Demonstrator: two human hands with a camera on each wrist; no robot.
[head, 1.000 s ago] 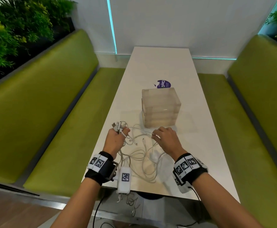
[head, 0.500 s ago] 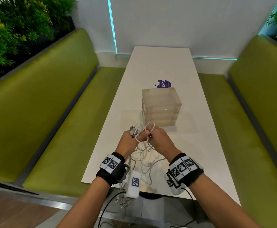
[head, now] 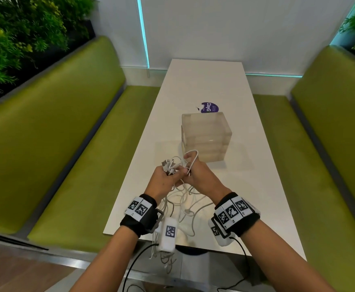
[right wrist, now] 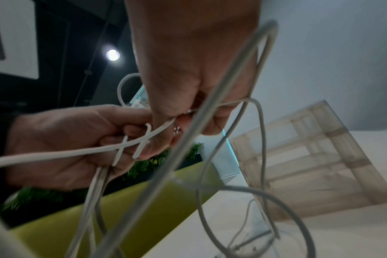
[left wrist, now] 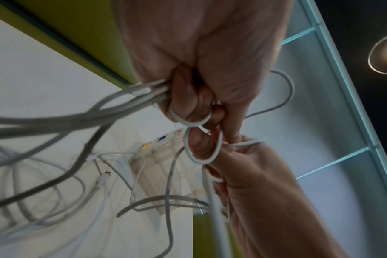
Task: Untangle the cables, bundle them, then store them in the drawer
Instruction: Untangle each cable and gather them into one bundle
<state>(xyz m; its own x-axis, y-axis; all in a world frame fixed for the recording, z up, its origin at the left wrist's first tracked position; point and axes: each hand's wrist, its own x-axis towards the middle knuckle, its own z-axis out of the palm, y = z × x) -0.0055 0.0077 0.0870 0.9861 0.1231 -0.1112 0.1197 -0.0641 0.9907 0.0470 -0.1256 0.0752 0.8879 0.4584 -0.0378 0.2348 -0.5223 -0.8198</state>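
A tangle of white cables (head: 185,202) hangs from both hands above the near end of the white table (head: 256,186). My left hand (head: 165,178) grips a bunch of cable ends, their plugs (head: 169,164) sticking out above the fist. My right hand (head: 195,172) pinches one cable that arches in a loop (head: 194,157) above it. The two hands touch. In the left wrist view, cables (left wrist: 77,118) run out of the left fist (left wrist: 194,97). In the right wrist view a cable (right wrist: 221,108) crosses the right hand's fingers (right wrist: 212,122). The translucent drawer unit (head: 206,135) stands just beyond the hands, drawers closed.
A purple sticker (head: 209,107) lies on the table behind the drawer unit. Green benches (head: 56,144) run along both sides of the table. Some cable ends (head: 164,260) dangle over the near table edge. Plants (head: 14,39) fill the far left.
The hands, apart a second ago, have come together and lifted the cables off the table. The right hand now holds a loop of cable against the left hand's bunch.
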